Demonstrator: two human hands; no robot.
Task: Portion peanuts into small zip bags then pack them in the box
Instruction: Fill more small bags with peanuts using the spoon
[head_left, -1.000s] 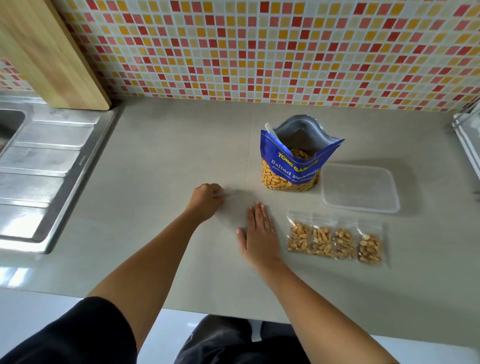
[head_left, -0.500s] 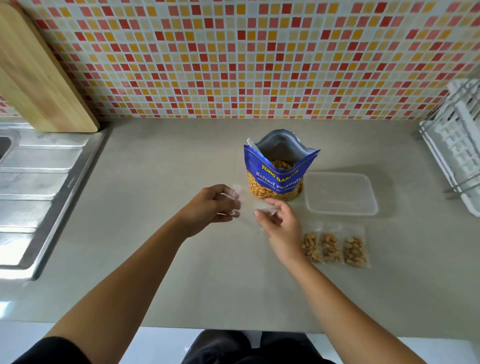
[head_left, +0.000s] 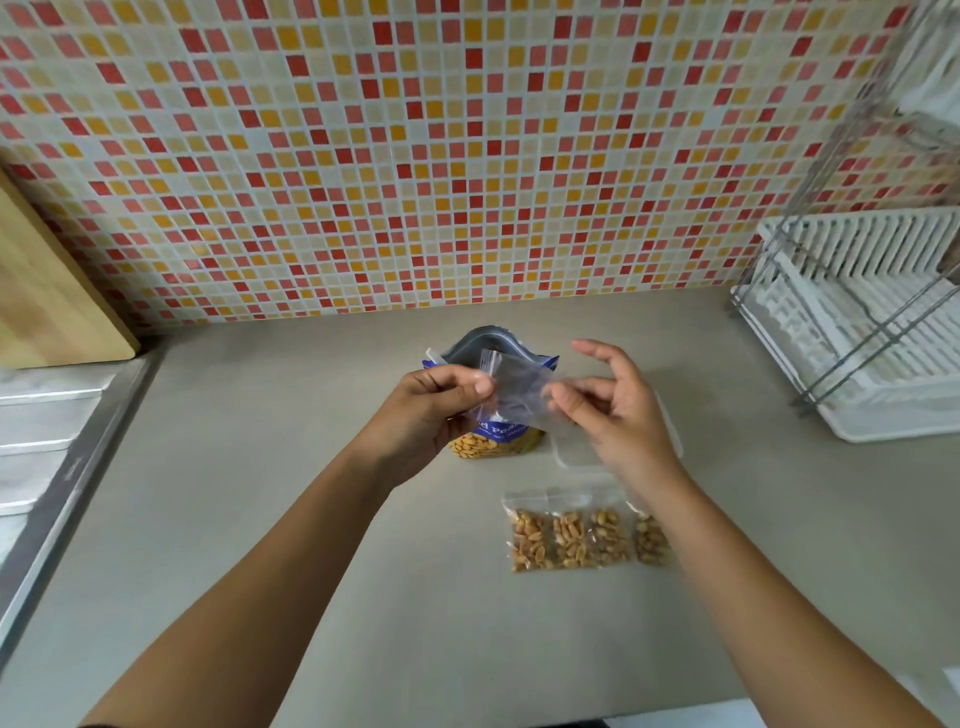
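An empty clear small zip bag (head_left: 514, 392) is held up in the air between both hands. My left hand (head_left: 431, 402) pinches its left edge with thumb and fingers. My right hand (head_left: 613, 410) pinches its right edge, the other fingers spread. Behind the bag stands the open blue pouch of salted peanuts (head_left: 491, 441), mostly hidden by my hands. A clear plastic box (head_left: 569, 454) lies to its right, largely covered by my right hand. Several small zip bags filled with peanuts (head_left: 571, 538) lie in a row on the counter below my right wrist.
A steel sink drainboard (head_left: 47, 447) runs along the left edge. A wooden board (head_left: 47, 306) leans on the tiled wall at the far left. A white dish rack (head_left: 862, 322) stands at the right.
Both hands have lifted off the counter and come up with an empty zip bag, now held in front of the peanut pouch. The camera has tilted upward.
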